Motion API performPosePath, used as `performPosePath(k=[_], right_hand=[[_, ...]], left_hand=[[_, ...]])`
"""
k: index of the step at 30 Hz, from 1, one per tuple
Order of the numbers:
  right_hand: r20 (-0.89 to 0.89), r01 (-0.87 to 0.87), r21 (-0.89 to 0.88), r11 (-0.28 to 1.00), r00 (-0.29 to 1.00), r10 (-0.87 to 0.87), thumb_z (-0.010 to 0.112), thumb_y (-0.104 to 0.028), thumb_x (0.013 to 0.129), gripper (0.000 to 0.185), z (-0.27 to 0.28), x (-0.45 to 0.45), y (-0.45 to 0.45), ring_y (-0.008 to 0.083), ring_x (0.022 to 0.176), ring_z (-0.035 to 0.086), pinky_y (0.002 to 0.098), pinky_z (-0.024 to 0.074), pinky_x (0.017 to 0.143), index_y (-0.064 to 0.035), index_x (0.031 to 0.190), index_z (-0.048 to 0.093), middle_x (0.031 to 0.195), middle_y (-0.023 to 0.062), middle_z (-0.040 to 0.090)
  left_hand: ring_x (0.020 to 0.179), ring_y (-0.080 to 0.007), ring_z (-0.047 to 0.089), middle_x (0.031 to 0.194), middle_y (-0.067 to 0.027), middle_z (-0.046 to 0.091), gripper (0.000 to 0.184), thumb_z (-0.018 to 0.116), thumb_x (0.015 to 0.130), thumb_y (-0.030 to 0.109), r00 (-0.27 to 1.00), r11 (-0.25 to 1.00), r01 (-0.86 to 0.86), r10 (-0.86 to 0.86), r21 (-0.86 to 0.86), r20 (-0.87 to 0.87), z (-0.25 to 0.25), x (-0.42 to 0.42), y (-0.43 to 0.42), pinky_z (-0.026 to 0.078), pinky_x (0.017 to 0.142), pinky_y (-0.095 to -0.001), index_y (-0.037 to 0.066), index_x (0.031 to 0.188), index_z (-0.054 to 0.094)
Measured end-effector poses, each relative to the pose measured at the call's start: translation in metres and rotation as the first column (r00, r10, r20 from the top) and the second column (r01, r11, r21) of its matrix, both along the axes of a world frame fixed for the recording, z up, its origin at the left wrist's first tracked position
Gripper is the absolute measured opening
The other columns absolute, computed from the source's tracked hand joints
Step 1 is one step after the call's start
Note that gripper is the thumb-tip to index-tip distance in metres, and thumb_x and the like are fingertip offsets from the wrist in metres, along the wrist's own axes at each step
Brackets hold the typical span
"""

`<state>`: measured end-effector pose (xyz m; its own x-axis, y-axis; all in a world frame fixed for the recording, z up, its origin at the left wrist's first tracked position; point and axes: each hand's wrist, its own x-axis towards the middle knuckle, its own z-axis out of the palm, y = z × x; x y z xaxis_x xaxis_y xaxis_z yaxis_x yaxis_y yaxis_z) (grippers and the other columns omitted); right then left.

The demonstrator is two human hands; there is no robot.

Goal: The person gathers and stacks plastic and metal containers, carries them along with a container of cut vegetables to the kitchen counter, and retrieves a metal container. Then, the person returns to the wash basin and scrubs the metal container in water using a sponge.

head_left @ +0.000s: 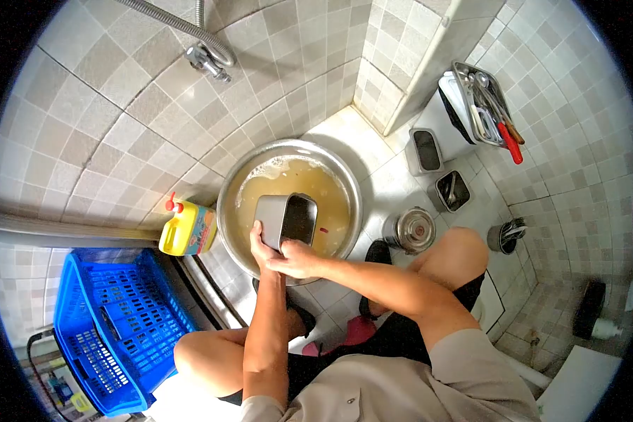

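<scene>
A grey rectangular metal container [268,212] with rounded corners is tilted over the wide metal basin [354,179], its dark opening facing right. My left hand [263,247] grips the container's near left side. My right hand [297,260] is closed at the near rim, touching the container beside my left hand; its fingertips are partly hidden. Below the container, the basin holds cloudy yellowish water [332,193] with foam along its far edge and a small red bit floating in it.
Left of the basin stands a yellow pump bottle [178,232], with a blue plastic crate [144,316] nearer me. To the right are a round lidded metal pot [411,230], two rectangular metal containers [426,150], a utensil cup [503,238] and a tray of utensils [482,105]. A shower head [207,63] hangs above.
</scene>
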<state>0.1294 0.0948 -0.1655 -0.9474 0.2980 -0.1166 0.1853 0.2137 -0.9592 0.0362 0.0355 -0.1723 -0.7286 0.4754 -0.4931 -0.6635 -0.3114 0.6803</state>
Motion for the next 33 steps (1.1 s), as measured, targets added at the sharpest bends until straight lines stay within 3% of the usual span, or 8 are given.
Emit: performPosePath(k=[5, 6, 11, 15, 17, 20, 26, 33], right_hand=[[0.338, -0.036, -0.116, 0.993, 0.938, 0.073, 0.056, -0.036, 0.097, 0.045, 0.037, -0.006, 0.030, 0.0291, 0.098, 0.066, 0.0380, 0.0500, 0.088, 0.0032, 0.118, 0.061, 0.107, 0.0240, 0.067], [0.052, 0.128, -0.278, 0.952, 0.992, -0.118, 0.054, -0.029, 0.098, 0.038, 0.050, -0.001, 0.029, 0.0227, 0.097, 0.064, 0.0361, 0.0494, 0.089, 0.0035, 0.117, 0.062, 0.110, 0.0169, 0.068], [0.081, 0.230, -0.927, 0.298, 0.896, -0.437, 0.059, -0.020, 0.097, 0.031, 0.078, -0.018, 0.043, 0.0189, 0.101, 0.064, 0.0343, 0.0515, 0.091, 0.0001, 0.120, 0.060, 0.111, 0.0095, 0.066], [0.029, 0.156, -0.905, 0.395, 0.951, -0.309, 0.052, -0.035, 0.100, 0.039, 0.064, -0.016, 0.031, 0.0193, 0.090, 0.066, 0.0329, 0.0538, 0.075, -0.0005, 0.114, 0.063, 0.102, 0.0091, 0.068], [0.069, 0.092, -0.498, 0.862, 0.995, -0.067, 0.048, -0.041, 0.100, 0.047, 0.061, -0.007, 0.014, 0.0244, 0.091, 0.065, 0.0342, 0.0515, 0.075, 0.0024, 0.114, 0.060, 0.106, 0.0149, 0.066], [-0.413, 0.149, 0.130, 0.980, 0.907, -0.083, 0.053, -0.038, 0.097, 0.051, 0.073, 0.007, -0.013, 0.0344, 0.110, 0.059, 0.0437, 0.0464, 0.096, 0.0079, 0.122, 0.054, 0.118, 0.0229, 0.060], [-0.029, -0.054, 0.926, 0.373, 0.977, 0.212, 0.046, -0.023, 0.088, 0.052, 0.044, 0.037, 0.014, 0.0403, 0.137, 0.040, 0.0498, 0.0188, 0.121, 0.0084, 0.129, 0.051, 0.137, 0.0263, 0.052], [0.350, -0.365, 0.913, -0.181, 0.930, -0.108, 0.033, -0.022, 0.099, 0.050, 0.021, 0.025, 0.021, 0.0392, 0.145, 0.028, 0.0498, 0.0095, 0.123, 0.0050, 0.140, 0.042, 0.152, 0.0227, 0.036]], left_hand=[[0.111, -0.0286, 0.058, 0.123, -0.0122, 0.062, 0.065, 0.049, 0.094, 0.060, 0.982, 0.984, 0.152, -0.161, 0.091, 0.095, 0.036, -0.014, 0.005, 0.043, 0.099, -0.0414, 0.005, 0.127, 0.057], [0.115, -0.0283, 0.056, 0.125, -0.0118, 0.062, 0.065, 0.047, 0.095, 0.060, 0.962, 0.963, 0.221, -0.241, 0.153, 0.130, 0.033, -0.021, -0.003, 0.042, 0.101, -0.0437, 0.005, 0.129, 0.056], [0.121, -0.0272, 0.054, 0.131, -0.0105, 0.059, 0.061, 0.051, 0.097, 0.049, 0.986, 0.952, 0.169, -0.162, 0.257, -0.046, 0.011, -0.008, -0.006, 0.037, 0.109, -0.0444, 0.003, 0.137, 0.049], [0.113, -0.0280, 0.060, 0.123, -0.0131, 0.062, 0.064, 0.062, 0.089, 0.049, 0.988, 0.974, 0.144, -0.131, 0.173, -0.084, 0.017, -0.009, -0.004, 0.045, 0.102, -0.0428, 0.002, 0.132, 0.053], [0.106, -0.0282, 0.061, 0.117, -0.0136, 0.064, 0.064, 0.059, 0.086, 0.050, 0.995, 0.997, 0.016, -0.008, 0.081, -0.102, 0.037, -0.008, 0.003, 0.047, 0.096, -0.0402, 0.002, 0.127, 0.056], [0.102, -0.0298, 0.060, 0.113, -0.0121, 0.063, 0.059, 0.057, 0.086, 0.048, 0.995, 0.991, -0.097, 0.098, 0.088, -0.009, 0.044, -0.023, 0.004, 0.047, 0.092, -0.0417, 0.003, 0.125, 0.056], [0.100, -0.0288, 0.063, 0.111, -0.0113, 0.065, 0.046, 0.061, 0.087, 0.038, 0.999, 0.989, 0.002, -0.007, 0.150, 0.033, 0.053, -0.049, -0.002, 0.051, 0.091, -0.0408, 0.003, 0.117, 0.060], [0.098, -0.0261, 0.062, 0.107, -0.0089, 0.066, 0.041, 0.064, 0.086, 0.036, 0.984, 0.986, 0.166, -0.164, -0.026, 0.073, 0.065, -0.041, 0.002, 0.050, 0.091, -0.0385, 0.005, 0.114, 0.061]])
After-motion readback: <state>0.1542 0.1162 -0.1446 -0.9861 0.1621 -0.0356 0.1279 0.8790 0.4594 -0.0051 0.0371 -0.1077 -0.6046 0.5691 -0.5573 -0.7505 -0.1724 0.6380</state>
